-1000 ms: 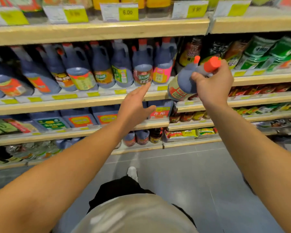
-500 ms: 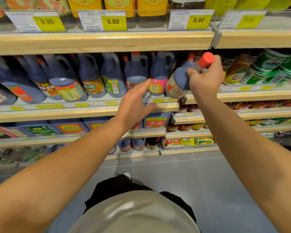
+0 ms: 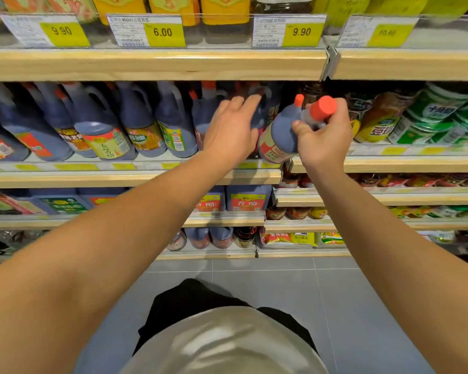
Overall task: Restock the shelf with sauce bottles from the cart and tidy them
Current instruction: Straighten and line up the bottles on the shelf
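My right hand [image 3: 322, 136] grips the neck of a dark sauce bottle [image 3: 280, 133] with an orange-red cap, tilted left, its base over the front edge of the middle shelf [image 3: 135, 178]. My left hand [image 3: 231, 130] reaches into the same shelf with fingers straight, touching a dark handled jug [image 3: 260, 112] in the row. A row of several dark handled sauce jugs [image 3: 100, 125] with orange caps fills the shelf to the left. The cart is not in view.
A wooden shelf [image 3: 157, 63] above carries yellow price tags and yellow-labelled bottles. Green-labelled bottles [image 3: 427, 117] stand to the right. Lower shelves hold blue boxes [image 3: 247, 201], jars and packets. The grey tiled floor [image 3: 254, 276] lies below.
Both hands rose and moved into the middle shelf. The left hand went from the shelf edge up to a jug. The held bottle came closer to the row.
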`<action>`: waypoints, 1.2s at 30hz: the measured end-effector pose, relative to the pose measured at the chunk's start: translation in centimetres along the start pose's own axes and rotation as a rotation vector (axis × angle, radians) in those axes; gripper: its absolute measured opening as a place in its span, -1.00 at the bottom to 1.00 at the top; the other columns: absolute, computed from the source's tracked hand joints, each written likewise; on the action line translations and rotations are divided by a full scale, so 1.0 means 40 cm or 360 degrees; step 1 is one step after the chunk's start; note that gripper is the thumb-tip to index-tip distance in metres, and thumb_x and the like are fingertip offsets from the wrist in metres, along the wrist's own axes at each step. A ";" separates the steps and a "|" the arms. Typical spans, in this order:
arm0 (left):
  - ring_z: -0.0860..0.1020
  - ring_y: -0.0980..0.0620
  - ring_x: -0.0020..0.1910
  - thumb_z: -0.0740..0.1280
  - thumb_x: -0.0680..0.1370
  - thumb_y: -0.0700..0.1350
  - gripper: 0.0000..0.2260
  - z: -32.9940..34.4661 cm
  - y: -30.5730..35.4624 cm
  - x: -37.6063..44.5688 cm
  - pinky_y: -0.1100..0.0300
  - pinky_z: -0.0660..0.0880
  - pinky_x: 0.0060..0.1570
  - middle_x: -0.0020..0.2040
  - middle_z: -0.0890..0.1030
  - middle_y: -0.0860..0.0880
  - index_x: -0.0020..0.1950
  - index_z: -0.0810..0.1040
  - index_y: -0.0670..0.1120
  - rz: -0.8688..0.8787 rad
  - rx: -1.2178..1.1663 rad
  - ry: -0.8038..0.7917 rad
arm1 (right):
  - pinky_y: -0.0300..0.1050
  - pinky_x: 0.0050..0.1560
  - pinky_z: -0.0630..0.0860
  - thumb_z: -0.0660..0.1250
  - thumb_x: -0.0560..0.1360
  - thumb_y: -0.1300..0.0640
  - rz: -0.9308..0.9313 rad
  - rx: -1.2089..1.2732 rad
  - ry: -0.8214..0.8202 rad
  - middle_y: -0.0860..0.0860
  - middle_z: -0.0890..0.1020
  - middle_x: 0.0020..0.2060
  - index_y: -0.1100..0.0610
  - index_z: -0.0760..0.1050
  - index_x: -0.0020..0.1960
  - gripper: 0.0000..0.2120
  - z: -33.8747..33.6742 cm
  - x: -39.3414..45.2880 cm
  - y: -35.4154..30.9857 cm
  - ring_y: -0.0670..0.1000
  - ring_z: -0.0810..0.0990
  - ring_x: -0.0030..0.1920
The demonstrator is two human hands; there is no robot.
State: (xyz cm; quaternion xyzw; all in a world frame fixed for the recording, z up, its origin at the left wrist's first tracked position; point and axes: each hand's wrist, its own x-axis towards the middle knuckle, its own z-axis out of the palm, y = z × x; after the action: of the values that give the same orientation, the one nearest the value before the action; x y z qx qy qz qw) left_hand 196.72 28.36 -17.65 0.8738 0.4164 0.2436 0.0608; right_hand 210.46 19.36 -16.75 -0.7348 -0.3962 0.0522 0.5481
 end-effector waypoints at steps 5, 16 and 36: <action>0.49 -0.27 0.17 0.24 0.52 -0.16 -0.73 0.023 0.045 0.085 -0.01 0.35 0.01 0.17 0.55 -0.19 0.23 0.46 -0.07 -0.0179 0.0366 -0.0201 | -0.31 -0.22 0.37 0.46 0.38 0.16 -0.0099 0.0027 0.0006 -0.11 0.43 -0.26 0.12 0.32 -0.07 -0.69 -0.003 -0.002 0.019 -0.05 0.42 -0.22; 0.42 -0.27 0.17 0.26 0.54 -0.09 -0.75 0.067 0.000 0.050 -0.04 0.38 0.06 0.18 0.49 -0.21 0.19 0.46 -0.13 -0.0181 0.0305 -0.0062 | -0.35 -0.27 0.35 0.48 0.38 0.16 -0.0201 0.0112 0.0079 -0.17 0.44 -0.26 0.08 0.36 -0.06 -0.70 -0.024 -0.034 0.040 -0.08 0.42 -0.20; 0.51 -0.24 0.04 0.28 0.53 -0.18 -0.85 0.028 -0.007 0.092 0.05 0.35 -0.08 0.02 0.57 -0.24 0.02 0.51 -0.25 -0.0271 -0.0120 0.0251 | -0.42 -0.11 0.43 0.47 0.39 0.20 -0.0288 0.0280 0.0143 -0.22 0.52 -0.17 0.08 0.46 0.03 -0.73 -0.024 -0.058 0.059 -0.20 0.51 -0.15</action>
State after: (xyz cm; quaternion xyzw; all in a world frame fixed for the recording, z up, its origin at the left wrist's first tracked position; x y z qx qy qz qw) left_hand 199.02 31.43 -17.36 0.8104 0.4832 0.3212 0.0812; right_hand 210.61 16.93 -19.18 -0.6467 -0.4299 0.0042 0.6301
